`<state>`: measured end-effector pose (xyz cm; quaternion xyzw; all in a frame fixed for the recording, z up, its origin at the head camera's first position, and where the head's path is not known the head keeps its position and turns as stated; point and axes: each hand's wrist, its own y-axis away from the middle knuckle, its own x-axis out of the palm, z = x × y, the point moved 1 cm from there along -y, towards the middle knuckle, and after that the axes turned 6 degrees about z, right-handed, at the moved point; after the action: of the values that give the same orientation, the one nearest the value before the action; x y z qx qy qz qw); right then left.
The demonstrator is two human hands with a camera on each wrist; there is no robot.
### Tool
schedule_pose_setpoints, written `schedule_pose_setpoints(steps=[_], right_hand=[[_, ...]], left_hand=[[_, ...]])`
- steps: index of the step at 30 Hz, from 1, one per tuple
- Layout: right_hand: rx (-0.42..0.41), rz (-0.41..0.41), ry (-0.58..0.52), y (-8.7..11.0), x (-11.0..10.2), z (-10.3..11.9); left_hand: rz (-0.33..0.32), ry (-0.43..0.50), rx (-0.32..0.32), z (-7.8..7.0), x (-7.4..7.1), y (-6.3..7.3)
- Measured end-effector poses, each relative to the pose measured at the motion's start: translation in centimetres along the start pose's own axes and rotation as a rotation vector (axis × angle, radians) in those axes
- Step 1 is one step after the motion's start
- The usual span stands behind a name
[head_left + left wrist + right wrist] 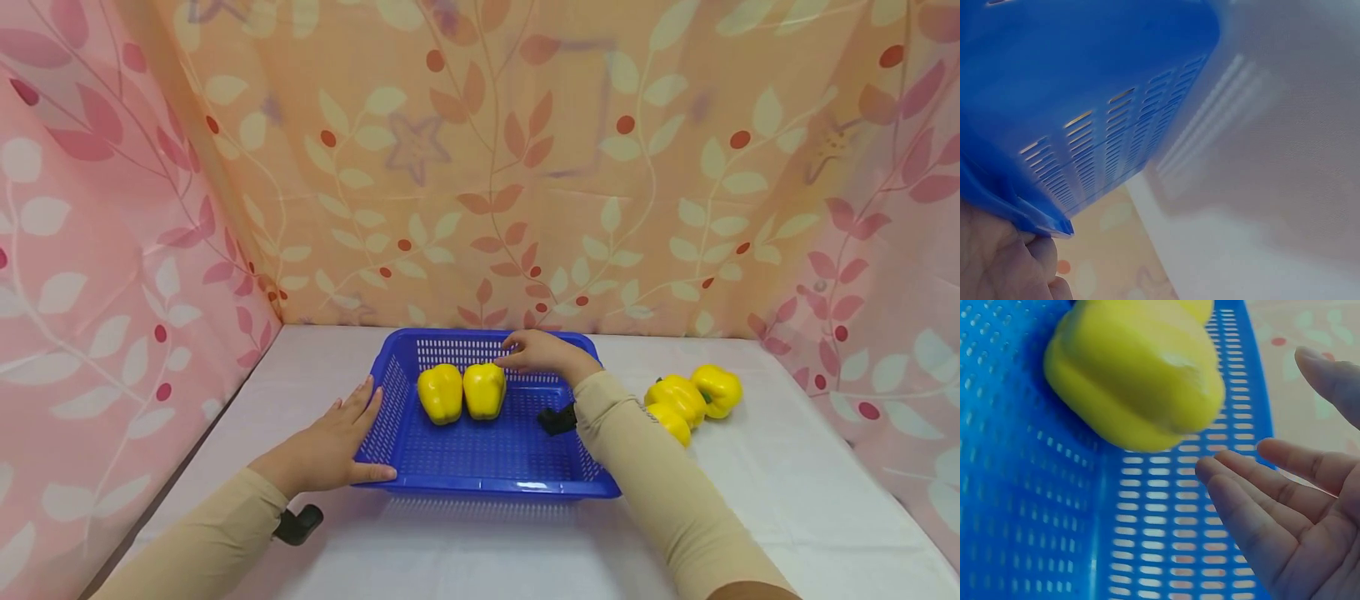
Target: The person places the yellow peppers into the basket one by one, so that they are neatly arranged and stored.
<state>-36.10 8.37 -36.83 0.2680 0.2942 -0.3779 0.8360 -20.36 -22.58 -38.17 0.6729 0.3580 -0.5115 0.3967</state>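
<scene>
Two yellow bell peppers (pixel 440 394) stand side by side toward the back of a blue plastic basket (pixel 487 485) with slotted walls. My right hand (pixel 542 352) is over the basket's back part, beside the right-hand pepper (pixel 484 392). In the right wrist view its fingers (pixel 1260 519) are extended and parted from the thumb, with nothing between them, close to a yellow pepper (pixel 1135 375). Along the basket's left side rests my left hand (pixel 333 442), fingers spread at the rim and thumb lying on the front corner. The left wrist view shows those fingers (pixel 1038 256) against the rim.
Right of the basket, three more yellow bell peppers (pixel 677 398) lie grouped on the white tablecloth (pixel 795 500), one partly behind my right sleeve. Leaf-patterned curtains (pixel 480 167) enclose the table at the back and both sides. A black wrist mount (pixel 300 525) juts from my left sleeve.
</scene>
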Motion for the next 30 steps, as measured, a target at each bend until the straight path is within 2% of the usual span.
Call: schedule_pose_setpoints(steps=[11,15,22,30], right_hand=[[-0.009,-0.001,-0.034,1.9,-2.4,-0.7],[-0.024,-0.017,-0.009,2.7,-3.4,-1.1],[-0.015,-0.048,0.095,4.4,-4.4,-1.3],[-0.056,-0.029,0.043,6.5,-5.2,-1.8]], left_hand=[[-0.005,-0.008,-0.002,0.3,0.3,-0.2],[-0.003,-0.008,-0.003,0.2,0.2,-0.2],[0.008,0.007,-0.007,-0.2,-0.2,0.1],[0.008,0.004,-0.004,-0.3,-0.3,0.1]])
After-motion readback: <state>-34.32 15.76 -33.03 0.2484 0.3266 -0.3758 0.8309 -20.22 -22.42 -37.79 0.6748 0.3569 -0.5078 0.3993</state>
